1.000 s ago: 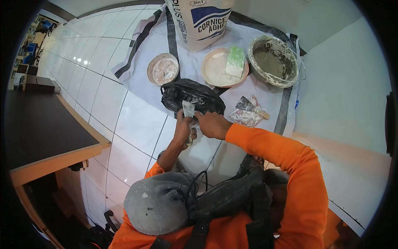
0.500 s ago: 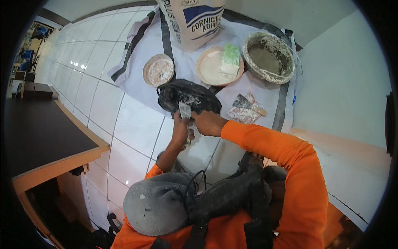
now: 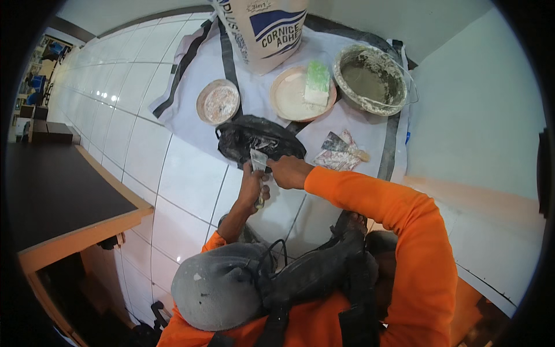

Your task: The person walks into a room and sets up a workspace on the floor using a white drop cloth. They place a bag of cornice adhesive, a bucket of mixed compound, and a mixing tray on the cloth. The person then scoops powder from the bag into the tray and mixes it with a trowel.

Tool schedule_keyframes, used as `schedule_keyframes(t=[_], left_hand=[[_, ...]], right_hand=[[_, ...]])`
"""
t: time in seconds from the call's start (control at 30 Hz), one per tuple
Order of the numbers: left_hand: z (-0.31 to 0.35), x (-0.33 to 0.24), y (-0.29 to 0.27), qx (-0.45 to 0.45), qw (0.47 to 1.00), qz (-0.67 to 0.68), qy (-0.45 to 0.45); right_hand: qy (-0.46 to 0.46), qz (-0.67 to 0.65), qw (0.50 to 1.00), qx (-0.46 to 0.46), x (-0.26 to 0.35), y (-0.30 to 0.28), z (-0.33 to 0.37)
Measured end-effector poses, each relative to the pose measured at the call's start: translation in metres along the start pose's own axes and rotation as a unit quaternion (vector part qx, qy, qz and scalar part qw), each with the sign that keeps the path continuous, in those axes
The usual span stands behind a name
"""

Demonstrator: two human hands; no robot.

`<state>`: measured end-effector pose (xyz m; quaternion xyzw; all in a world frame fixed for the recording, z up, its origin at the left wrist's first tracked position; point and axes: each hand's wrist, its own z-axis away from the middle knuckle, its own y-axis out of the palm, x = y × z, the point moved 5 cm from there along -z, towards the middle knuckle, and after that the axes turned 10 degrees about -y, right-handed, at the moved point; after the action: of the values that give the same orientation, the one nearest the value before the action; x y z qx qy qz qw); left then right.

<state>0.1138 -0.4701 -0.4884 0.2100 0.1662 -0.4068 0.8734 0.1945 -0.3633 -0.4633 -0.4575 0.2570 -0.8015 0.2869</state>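
My left hand (image 3: 252,186) is closed round the handle of a putty knife (image 3: 259,158), its pale, smeared blade pointing away from me. Against the blade's right side, my right hand (image 3: 291,172) has its fingers drawn together; whatever they pinch is hidden. Just beyond both hands lies a black bag (image 3: 240,146) with a gaping top and greyish things inside. To its right, a second putty knife (image 3: 341,146) with a wooden handle rests on a white-dusted plastic piece (image 3: 338,161).
On a white sheet (image 3: 185,110) stand a powdery bowl (image 3: 218,102), a basin of white powder (image 3: 289,95) holding a green-and-white block (image 3: 317,82), a caked bucket (image 3: 370,81) and a large paper sack (image 3: 263,40). A dark-topped table (image 3: 63,191) is at left, a wall (image 3: 485,115) at right.
The view has shifted slightly, so the things on the sheet sit a little further left. Both hands keep nearly the same pose at the putty knife.
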Motion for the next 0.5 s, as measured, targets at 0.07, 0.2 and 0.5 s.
schedule_keyframes(t=[0.07, 0.2, 0.5], left_hand=[[0.004, -0.001, 0.003, 0.018, 1.000, 0.017, -0.007], [0.007, -0.005, -0.002, 0.009, 1.000, 0.019, -0.013], [0.010, -0.003, 0.009, 0.045, 0.998, 0.026, -0.043]], right_hand=[[0.014, -0.016, 1.000, -0.020, -0.006, -0.011, -0.010], [0.016, -0.012, 0.999, -0.039, 0.004, -0.008, 0.006], [0.012, 0.013, 0.999, -0.032, -0.007, -0.030, 0.013]])
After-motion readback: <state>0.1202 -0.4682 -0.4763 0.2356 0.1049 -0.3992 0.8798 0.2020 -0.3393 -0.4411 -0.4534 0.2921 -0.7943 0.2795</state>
